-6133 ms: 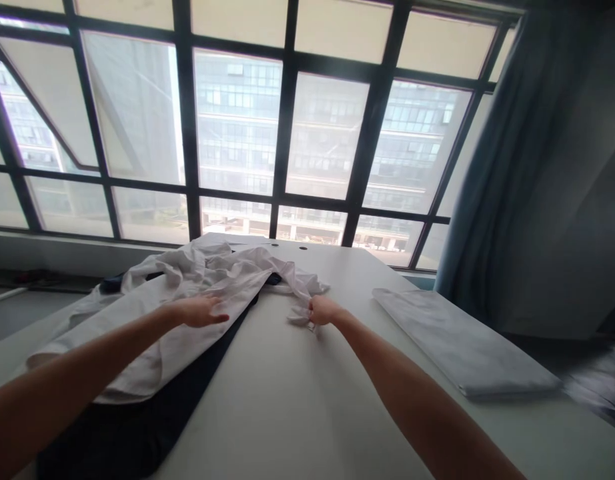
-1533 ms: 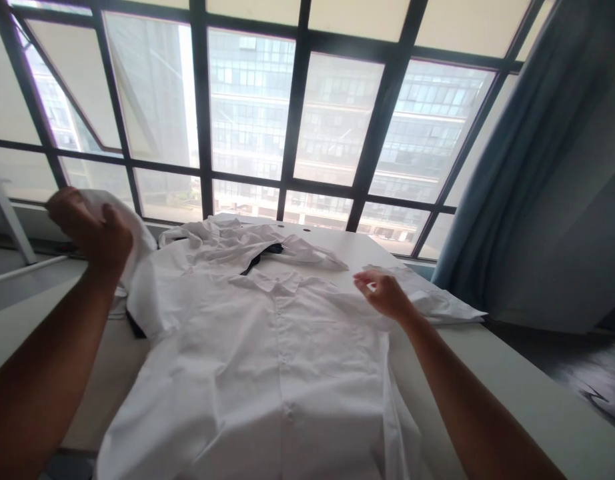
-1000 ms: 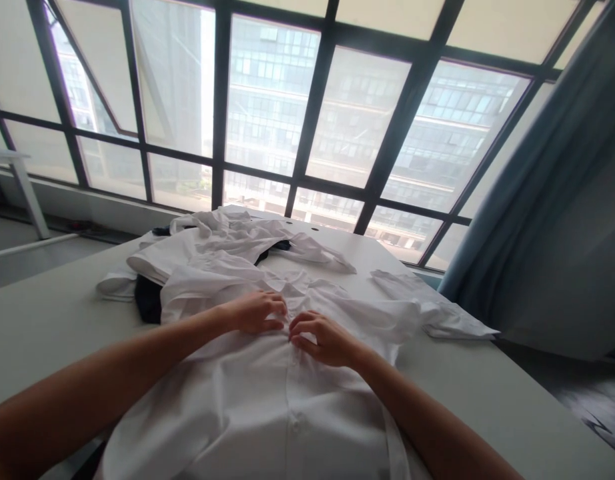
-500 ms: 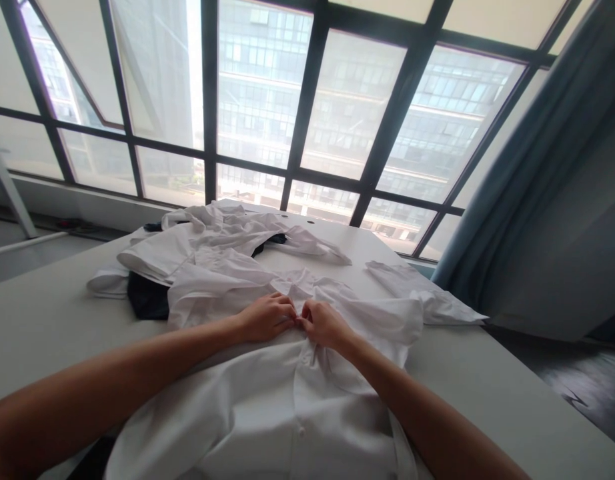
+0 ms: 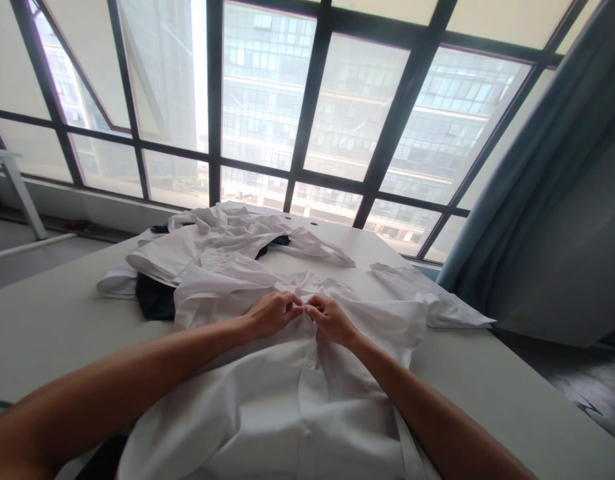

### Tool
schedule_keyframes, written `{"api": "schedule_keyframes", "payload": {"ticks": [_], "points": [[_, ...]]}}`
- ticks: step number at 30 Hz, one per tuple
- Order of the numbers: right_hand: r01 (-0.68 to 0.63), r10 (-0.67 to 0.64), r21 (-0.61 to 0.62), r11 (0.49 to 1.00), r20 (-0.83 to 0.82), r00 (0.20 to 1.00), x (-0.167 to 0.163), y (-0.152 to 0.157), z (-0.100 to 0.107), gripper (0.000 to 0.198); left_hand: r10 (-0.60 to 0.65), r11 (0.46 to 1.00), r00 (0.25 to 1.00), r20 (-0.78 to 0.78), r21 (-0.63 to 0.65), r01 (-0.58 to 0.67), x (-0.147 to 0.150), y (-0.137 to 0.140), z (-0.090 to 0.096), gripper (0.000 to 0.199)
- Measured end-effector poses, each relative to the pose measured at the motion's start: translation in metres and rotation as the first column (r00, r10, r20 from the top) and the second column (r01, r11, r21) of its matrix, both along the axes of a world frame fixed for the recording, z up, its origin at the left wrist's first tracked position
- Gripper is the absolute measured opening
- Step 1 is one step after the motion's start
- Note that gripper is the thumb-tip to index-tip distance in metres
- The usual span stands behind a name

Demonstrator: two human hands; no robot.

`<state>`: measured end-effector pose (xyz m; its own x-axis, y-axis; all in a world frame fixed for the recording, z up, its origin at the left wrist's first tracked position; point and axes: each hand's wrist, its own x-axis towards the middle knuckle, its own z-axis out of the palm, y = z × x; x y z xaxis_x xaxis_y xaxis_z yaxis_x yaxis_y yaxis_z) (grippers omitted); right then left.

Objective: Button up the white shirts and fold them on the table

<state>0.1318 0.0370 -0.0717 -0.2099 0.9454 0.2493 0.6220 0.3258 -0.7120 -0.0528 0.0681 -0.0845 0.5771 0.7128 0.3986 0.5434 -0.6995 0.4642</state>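
Note:
A white button-up shirt point(image 5: 257, 393) lies spread toward me, its front placket running down the middle with a small button point(image 5: 308, 435) near the bottom of the view. My left hand point(image 5: 275, 312) pinches the placket edge between thumb and forefinger. Right beside it, my right hand point(image 5: 331, 319) is closed on the same placket from the other side, the fingertips of both hands nearly touching. Whatever small part lies between the fingertips is hidden. The cloth around the hands is gathered in folds.
More white garments point(image 5: 207, 233) lie heaped on the white table point(image 5: 507, 393), with dark cloth point(image 5: 155, 298) beneath them. A white sleeve point(image 5: 432, 297) stretches to the right. Behind stand large windows point(image 5: 267, 87) and a blue-grey curtain point(image 5: 517, 160); a white table leg point(image 5: 25, 193) is at far left.
Both hands have stayed at the placket, with the fingertips shifting slightly up and the left fingers straightening a little. The whole view has moved slightly.

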Motion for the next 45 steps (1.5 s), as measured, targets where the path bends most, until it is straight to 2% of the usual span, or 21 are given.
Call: {"api": "schedule_keyframes", "payload": {"ticks": [5, 9, 11, 14, 18, 21, 23, 25, 27, 28, 30, 32, 34, 36, 38, 40, 45], "points": [[0.035, -0.037, -0.075, 0.997, -0.027, 0.999, 0.002, 0.003, -0.004, 0.015, -0.078, 0.993, 0.996, -0.032, 0.09, 0.081, -0.001, 0.001, -0.005, 0.026], [-0.056, 0.038, -0.132, 0.99, -0.135, 0.99, 0.004, 0.002, -0.003, 0.017, -0.093, 0.989, 0.995, -0.039, 0.11, 0.097, -0.002, 0.003, -0.007, 0.026], [-0.057, 0.035, -0.143, 0.988, -0.151, 0.988, 0.005, 0.003, -0.004, 0.017, -0.113, 0.985, 0.993, -0.04, 0.126, 0.117, -0.003, 0.003, -0.006, 0.026], [0.009, -0.015, -0.114, 0.993, -0.048, 0.999, 0.006, 0.006, -0.007, 0.016, -0.153, 0.972, 0.988, -0.015, 0.177, 0.153, -0.004, 0.0, -0.003, 0.026], [0.017, -0.003, -0.088, 0.996, 0.154, 0.988, 0.013, 0.011, -0.006, 0.015, -0.198, 0.966, 0.978, 0.069, 0.184, 0.183, -0.005, -0.003, 0.001, 0.02], [0.155, -0.089, -0.134, 0.979, 0.403, 0.911, 0.026, 0.01, 0.005, 0.018, -0.234, 0.971, 0.97, 0.064, 0.075, 0.229, -0.011, 0.002, 0.006, 0.018], [0.256, -0.116, -0.198, 0.946, 0.533, 0.838, 0.036, 0.008, 0.015, 0.019, -0.284, 0.955, 0.958, 0.031, -0.08, 0.286, -0.016, 0.008, 0.011, 0.022], [0.274, -0.117, -0.209, 0.939, 0.556, 0.823, 0.045, 0.005, 0.024, 0.019, -0.335, 0.903, 0.942, 0.004, -0.283, 0.322, -0.021, 0.013, 0.016, 0.034], [0.267, -0.205, -0.052, 0.962, 0.508, 0.837, 0.047, 0.002, 0.028, 0.016, -0.32, 0.858, 0.947, -0.024, -0.43, 0.279, -0.023, 0.017, 0.019, 0.046], [0.264, -0.263, 0.065, 0.962, 0.469, 0.843, 0.046, 0.001, 0.028, 0.015, -0.277, 0.871, 0.96, -0.048, -0.435, 0.229, -0.024, 0.018, 0.02, 0.048], [0.239, -0.328, 0.257, 0.937, 0.402, 0.855, 0.039, 0.002, 0.025, 0.023, -0.134, 0.946, 0.986, -0.102, -0.31, 0.096, -0.022, 0.02, 0.02, 0.037], [0.167, -0.296, 0.326, 0.93, 0.399, 0.868, 0.029, 0.003, 0.02, 0.026, 0.029, 0.993, 0.992, -0.124, -0.111, -0.043, -0.02, 0.021, 0.017, 0.023], [0.098, -0.244, 0.325, 0.941, 0.447, 0.861, 0.019, 0.005, 0.013, 0.023, 0.114, 0.993, 0.985, -0.132, 0.014, -0.113, -0.017, 0.022, 0.012, 0.033], [0.061, -0.212, 0.296, 0.953, 0.509, 0.834, 0.011, 0.005, 0.008, 0.027, 0.132, 0.988, 0.976, -0.171, 0.097, -0.117, -0.014, 0.024, 0.007, 0.043], [0.044, -0.194, 0.265, 0.963, 0.571, 0.798, 0.006, 0.005, 0.004, 0.029, 0.144, 0.98, 0.962, -0.231, 0.167, -0.107, -0.013, 0.027, 0.001, 0.044], [0.044, -0.189, 0.242, 0.969, 0.618, 0.763, 0.004, 0.005, 0.002, 0.027, 0.137, 0.98, 0.949, -0.284, 0.181, -0.088, -0.013, 0.031, -0.003, 0.039], [0.065, -0.212, 0.234, 0.97, 0.683, 0.699, 0.0, 0.001, 0.006, 0.028, 0.038, 0.999, 0.955, -0.295, 0.031, -0.03, -0.015, 0.034, -0.002, 0.043]]}}
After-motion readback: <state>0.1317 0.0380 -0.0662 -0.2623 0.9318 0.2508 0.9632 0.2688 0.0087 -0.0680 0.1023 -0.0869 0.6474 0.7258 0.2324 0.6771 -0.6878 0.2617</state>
